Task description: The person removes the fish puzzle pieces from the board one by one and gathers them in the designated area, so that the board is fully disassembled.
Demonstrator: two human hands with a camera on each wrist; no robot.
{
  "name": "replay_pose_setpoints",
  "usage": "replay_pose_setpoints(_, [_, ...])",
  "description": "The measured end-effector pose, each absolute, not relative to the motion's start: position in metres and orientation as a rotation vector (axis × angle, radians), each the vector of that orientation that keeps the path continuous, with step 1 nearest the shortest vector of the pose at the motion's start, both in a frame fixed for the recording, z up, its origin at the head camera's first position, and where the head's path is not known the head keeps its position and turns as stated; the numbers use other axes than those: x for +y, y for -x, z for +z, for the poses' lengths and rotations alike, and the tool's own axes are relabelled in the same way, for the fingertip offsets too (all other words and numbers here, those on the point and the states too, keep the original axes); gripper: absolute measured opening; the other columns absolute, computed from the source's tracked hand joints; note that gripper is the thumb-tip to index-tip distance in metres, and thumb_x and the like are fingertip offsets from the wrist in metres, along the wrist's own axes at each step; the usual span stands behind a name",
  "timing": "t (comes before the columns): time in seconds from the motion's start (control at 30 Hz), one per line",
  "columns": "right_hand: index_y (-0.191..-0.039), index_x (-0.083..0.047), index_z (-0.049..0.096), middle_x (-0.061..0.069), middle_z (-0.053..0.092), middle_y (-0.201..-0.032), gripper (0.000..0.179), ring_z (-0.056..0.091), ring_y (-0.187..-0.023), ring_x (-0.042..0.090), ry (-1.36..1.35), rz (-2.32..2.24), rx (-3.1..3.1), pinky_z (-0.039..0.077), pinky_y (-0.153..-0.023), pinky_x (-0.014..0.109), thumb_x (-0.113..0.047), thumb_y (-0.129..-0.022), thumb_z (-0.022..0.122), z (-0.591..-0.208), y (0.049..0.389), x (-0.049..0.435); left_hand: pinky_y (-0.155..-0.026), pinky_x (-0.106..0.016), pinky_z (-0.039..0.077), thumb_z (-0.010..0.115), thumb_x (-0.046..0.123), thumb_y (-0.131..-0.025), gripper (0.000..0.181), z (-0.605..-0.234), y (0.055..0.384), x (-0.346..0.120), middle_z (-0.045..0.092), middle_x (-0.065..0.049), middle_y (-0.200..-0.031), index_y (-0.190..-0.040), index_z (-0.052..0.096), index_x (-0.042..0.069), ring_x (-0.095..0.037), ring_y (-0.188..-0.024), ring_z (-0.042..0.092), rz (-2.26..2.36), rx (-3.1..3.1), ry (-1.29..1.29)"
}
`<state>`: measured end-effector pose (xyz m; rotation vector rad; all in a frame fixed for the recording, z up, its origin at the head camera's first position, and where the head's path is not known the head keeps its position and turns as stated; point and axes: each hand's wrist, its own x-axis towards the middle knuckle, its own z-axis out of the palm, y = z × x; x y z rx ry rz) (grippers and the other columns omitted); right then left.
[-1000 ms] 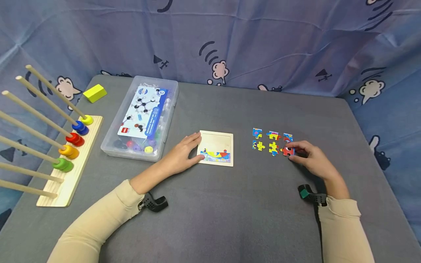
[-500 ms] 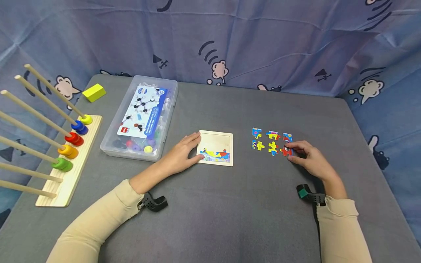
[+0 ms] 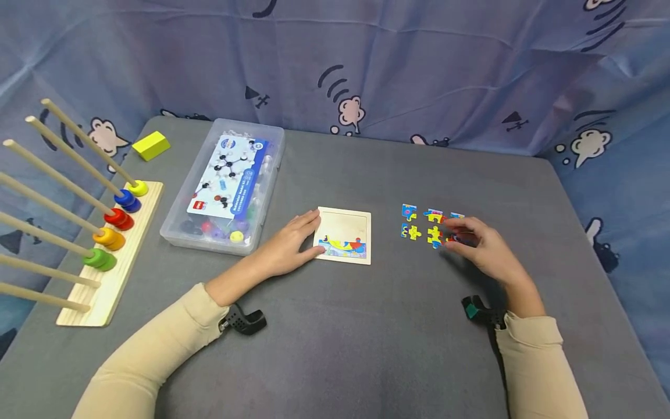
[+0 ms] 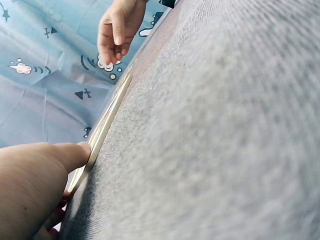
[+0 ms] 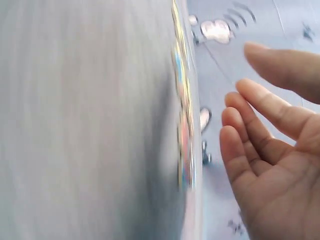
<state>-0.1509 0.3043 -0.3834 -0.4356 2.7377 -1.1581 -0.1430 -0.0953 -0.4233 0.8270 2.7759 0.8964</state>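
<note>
My left hand (image 3: 288, 247) rests at the left side of a square wooden puzzle tray (image 3: 342, 212), its fingers and thumb spread along the edge. Assembled colourful pieces (image 3: 342, 249) fill the tray's lower part; its upper part is bare wood. In the left wrist view the thumb touches the tray's rim (image 4: 103, 131). My right hand (image 3: 484, 250) hovers over the right end of a group of loose jigsaw pieces (image 3: 434, 234), partly hiding a red one. Seen from the right wrist, the thumb stands apart from the gently bent fingers (image 5: 270, 107), with nothing between them.
A clear plastic molecular model kit box (image 3: 222, 177) lies left of the tray. Farther left stands a wooden peg rack (image 3: 125, 262) with coloured rings and tall rods. A yellow block (image 3: 151, 146) sits near the back left corner. A patterned curtain (image 3: 419, 70) closes off the back.
My right hand has left the red jigsaw piece at the right end and shifted slightly left, toward the middle pieces. The left hand and the tray have stayed in place.
</note>
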Motion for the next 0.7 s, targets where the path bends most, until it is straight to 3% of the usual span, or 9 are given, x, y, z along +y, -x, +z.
replay_pose_setpoints(0.17, [-0.126,0.003,0.055,0.017,0.055,-0.123,0.042,0.054,-0.105,0.01,0.532,-1.238,2.674,0.047,-0.088,0.013,-0.009,-0.088,0.067,-0.381,0.153,0.271,-0.12,-0.043,0.018,0.06,0.038,-0.093,0.07,-0.421,0.142,-0.098,0.025,-0.014,-0.155,-0.144,0.035,-0.002,-0.027,-0.145,0.021,0.829,2.773,-0.836])
replay_pose_setpoints(0.4, [-0.127,0.006,0.053,0.02,0.055,-0.128,0.045,0.054,-0.116,0.032,0.673,-1.27,2.55,0.046,-0.099,0.045,-0.006,-0.087,0.068,-0.379,0.159,0.218,-0.118,-0.044,0.022,0.062,0.033,-0.092,0.064,-0.422,0.133,-0.106,0.033,-0.014,-0.152,-0.142,0.041,-0.001,-0.027,-0.142,0.028,0.845,2.75,-0.952])
replay_pose_setpoints(0.7, [-0.13,0.003,0.053,0.018,0.054,-0.128,0.047,0.055,-0.117,0.031,0.781,-1.227,2.453,0.048,-0.099,0.046,-0.009,-0.087,0.068,-0.376,0.159,0.158,-0.117,-0.043,0.026,0.062,0.028,-0.092,0.056,-0.427,0.135,-0.108,0.04,-0.012,-0.149,-0.139,0.046,0.002,-0.025,-0.139,0.035,0.947,2.733,-1.019])
